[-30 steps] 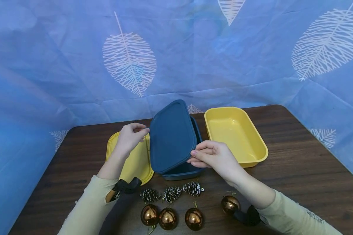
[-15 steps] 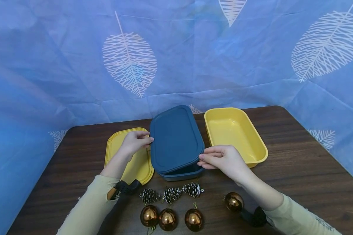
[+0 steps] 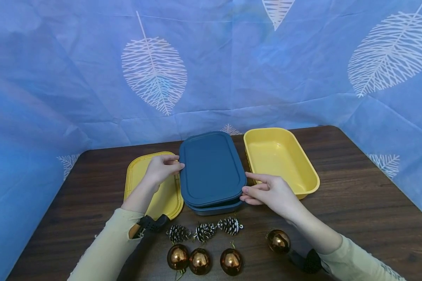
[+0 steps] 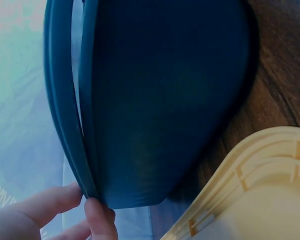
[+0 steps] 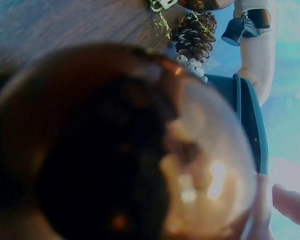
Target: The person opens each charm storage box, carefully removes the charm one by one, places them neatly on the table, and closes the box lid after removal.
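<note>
A dark blue lid lies on a dark blue box, its near right part raised with a gap below. My left hand pinches the lid's left edge; in the left wrist view, thumb and finger meet at one end of the lid's rim above the box wall. My right hand holds the lid's right edge near the front corner between thumb and fingers. A shiny brown bauble blocks much of the right wrist view.
Left of the box lies a yellow lid; right of it stands a yellow box. In front are three pine cones and several brown baubles, one bauble beside the right forearm. A blue leaf-printed cloth hangs behind.
The blue lid has come down from a steep tilt to nearly flat on the blue box. My right hand has moved right and down with its edge; the left hand lowered slightly.
</note>
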`<state>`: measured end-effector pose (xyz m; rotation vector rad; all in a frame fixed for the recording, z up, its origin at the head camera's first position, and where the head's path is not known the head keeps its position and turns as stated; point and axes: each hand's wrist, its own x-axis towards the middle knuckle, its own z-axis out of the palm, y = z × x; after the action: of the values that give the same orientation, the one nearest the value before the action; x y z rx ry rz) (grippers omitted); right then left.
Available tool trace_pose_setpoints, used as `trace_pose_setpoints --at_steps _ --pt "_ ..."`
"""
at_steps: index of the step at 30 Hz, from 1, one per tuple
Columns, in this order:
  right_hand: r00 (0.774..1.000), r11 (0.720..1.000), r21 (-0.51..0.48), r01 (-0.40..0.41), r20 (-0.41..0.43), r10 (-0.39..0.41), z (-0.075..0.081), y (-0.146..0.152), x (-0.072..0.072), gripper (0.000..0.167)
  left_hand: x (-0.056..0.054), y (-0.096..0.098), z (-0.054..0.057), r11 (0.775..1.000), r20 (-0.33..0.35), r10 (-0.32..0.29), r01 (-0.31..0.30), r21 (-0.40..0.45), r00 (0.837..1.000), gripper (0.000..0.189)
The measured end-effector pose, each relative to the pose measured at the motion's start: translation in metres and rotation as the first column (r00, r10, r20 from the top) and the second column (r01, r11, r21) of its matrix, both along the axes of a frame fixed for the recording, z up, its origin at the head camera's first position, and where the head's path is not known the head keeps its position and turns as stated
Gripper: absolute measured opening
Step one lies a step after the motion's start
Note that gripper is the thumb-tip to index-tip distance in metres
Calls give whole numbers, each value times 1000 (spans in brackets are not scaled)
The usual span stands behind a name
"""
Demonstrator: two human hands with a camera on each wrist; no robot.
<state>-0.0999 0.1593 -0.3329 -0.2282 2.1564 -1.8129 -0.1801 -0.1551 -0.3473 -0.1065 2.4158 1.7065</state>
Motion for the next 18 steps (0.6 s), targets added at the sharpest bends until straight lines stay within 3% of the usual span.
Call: trace_pose_setpoints --at_steps 7,18 --pt "999 998 32 -53 -5 53 -5 4 -2 54 2 1 0 1000 -5 9 -9 3 1000 47" --pt "994 989 136 -58 -82 69 -7 7 -2 46 2 5 0 1000 -14 16 -16 8 1000 47"
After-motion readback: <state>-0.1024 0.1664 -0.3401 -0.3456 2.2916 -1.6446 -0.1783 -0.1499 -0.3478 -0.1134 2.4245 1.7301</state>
